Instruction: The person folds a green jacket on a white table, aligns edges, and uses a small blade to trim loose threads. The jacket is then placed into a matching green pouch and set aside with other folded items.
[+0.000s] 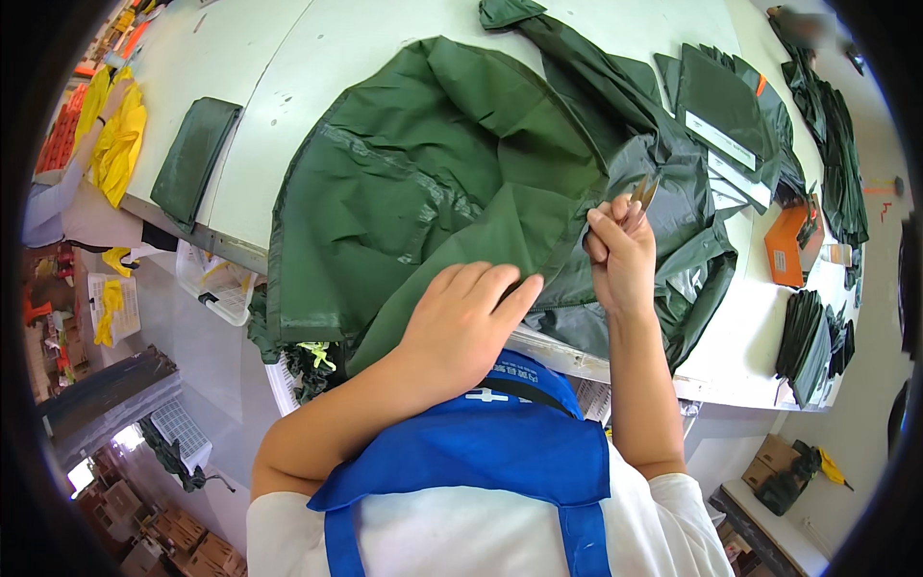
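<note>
A large piece of dark green coated fabric [413, 163], seemingly part of a rain garment, spreads in loose folds before me. My left hand [466, 327] lies over its near side, knuckles up, fingers extended and thumb apart, with nothing seen in its grasp. Closed fingers of my right hand [620, 240] hold a small pair of thread snips [642, 197], blades pointing up and away. The thumb and forefinger of that hand are at the fabric's right edge; whether they pinch it is hard to tell. Grey lining [639, 159] and more green fabric lie beyond.
Folded green garments [721, 106] with white labels are stacked at the far right, near an orange box [793, 245]. A folded green bundle [197, 159] rests on the white table [279, 58] at left. Further left, another person's arm [91, 144] reaches to yellow fabric [120, 139].
</note>
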Tool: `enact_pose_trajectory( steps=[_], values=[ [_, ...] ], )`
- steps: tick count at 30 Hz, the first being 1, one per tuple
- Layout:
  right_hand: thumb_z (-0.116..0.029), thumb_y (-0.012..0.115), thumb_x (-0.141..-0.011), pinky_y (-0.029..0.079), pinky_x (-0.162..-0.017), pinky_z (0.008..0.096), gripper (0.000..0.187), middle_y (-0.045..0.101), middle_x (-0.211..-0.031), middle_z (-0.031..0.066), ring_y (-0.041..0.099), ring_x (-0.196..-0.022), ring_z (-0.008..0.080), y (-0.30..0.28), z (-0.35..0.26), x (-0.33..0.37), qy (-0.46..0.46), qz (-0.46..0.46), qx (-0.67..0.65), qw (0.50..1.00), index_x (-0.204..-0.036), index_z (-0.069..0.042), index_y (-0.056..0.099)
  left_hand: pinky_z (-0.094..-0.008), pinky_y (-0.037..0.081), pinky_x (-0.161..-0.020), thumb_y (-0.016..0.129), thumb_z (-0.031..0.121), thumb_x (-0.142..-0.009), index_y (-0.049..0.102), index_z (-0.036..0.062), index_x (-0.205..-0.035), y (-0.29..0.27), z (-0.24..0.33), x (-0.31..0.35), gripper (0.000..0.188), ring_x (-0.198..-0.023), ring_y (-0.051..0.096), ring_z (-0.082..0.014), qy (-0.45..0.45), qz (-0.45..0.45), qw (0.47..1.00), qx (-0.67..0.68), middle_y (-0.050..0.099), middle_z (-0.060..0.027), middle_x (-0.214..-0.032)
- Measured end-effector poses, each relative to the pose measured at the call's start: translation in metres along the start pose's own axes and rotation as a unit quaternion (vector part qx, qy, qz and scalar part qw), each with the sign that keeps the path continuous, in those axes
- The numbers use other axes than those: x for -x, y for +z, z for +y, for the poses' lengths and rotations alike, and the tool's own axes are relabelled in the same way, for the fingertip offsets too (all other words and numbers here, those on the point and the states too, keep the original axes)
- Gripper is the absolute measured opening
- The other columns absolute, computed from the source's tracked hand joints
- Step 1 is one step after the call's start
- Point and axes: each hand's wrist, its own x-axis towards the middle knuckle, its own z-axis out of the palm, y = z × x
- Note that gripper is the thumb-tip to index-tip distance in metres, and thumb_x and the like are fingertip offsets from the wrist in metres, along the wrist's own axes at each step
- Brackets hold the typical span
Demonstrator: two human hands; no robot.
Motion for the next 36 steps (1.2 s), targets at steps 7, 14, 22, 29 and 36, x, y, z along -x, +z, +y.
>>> enact_pose_trajectory(
  steps=[7, 14, 22, 29, 36],
  values=[
    [0.005, 0.058, -0.085, 0.029, -0.046, 0.0194, 0.021, 0.053, -0.077, 0.0019, 0.038, -0.052, 0.0056, 0.001, -0.005, 0.015, -0.040, -0.016, -0.025, 0.999, -0.084, -0.011, 0.045, -0.0416, 0.044, -0.093, 0.073, 0.016, -0.070, 0.055, 0.0053, -0.124, -0.044, -0.010, 0.033, 0.058, -0.107, 0.055, -0.0323, -0.074, -0.066, 0.994, 0.045, 0.056, -0.0128, -0.118],
    [-0.019, 0.053, -0.088, 0.043, -0.065, 0.0336, 0.028, 0.057, -0.078, 0.0108, 0.049, -0.067, 0.0178, -0.316, -0.043, -0.051, -0.216, 0.419, 0.379, 0.796, -0.100, 0.005, 0.062, -0.0490, 0.023, -0.113, 0.060, -0.005, -0.063, 0.046, 0.0041, -0.133, -0.102, -0.051, 0.120, 0.072, -0.132, 0.038, -0.0329, -0.228, -0.210, 0.933, -0.184, 0.047, -0.0123, -0.137],
    [-0.034, 0.061, -0.089, 0.047, -0.084, 0.0387, 0.055, 0.056, -0.116, 0.0253, 0.060, -0.093, 0.0306, -0.411, -0.062, -0.024, -0.089, 0.478, 0.637, 0.598, -0.124, 0.008, 0.050, -0.0510, 0.025, -0.112, 0.066, 0.000, -0.061, 0.058, 0.0061, -0.117, -0.059, -0.058, 0.120, 0.057, -0.127, 0.045, -0.0290, -0.182, -0.116, 0.964, -0.157, 0.057, -0.0103, -0.122],
    [0.001, 0.069, -0.060, 0.044, -0.087, 0.0409, 0.052, 0.061, -0.102, 0.0108, 0.058, -0.096, 0.0297, -0.089, -0.018, 0.029, -0.272, -0.225, 0.737, 0.577, -0.110, -0.010, 0.060, -0.0404, 0.039, -0.058, 0.062, 0.017, -0.084, 0.051, -0.0047, -0.069, -0.120, -0.092, 0.052, 0.028, -0.060, 0.048, -0.0298, -0.236, 0.047, 0.970, 0.029, 0.053, -0.0179, -0.066],
    [0.000, 0.068, -0.072, 0.046, -0.072, 0.0437, 0.037, 0.060, -0.097, 0.0126, 0.060, -0.087, 0.0341, -0.083, -0.113, -0.047, -0.452, 0.172, 0.598, 0.639, -0.104, -0.008, 0.052, -0.0253, 0.033, -0.057, 0.059, 0.030, -0.094, 0.047, 0.0072, -0.064, -0.172, -0.082, -0.026, 0.039, -0.062, 0.034, -0.0050, -0.281, 0.142, 0.917, 0.247, 0.040, 0.0069, -0.063]
  ],
)
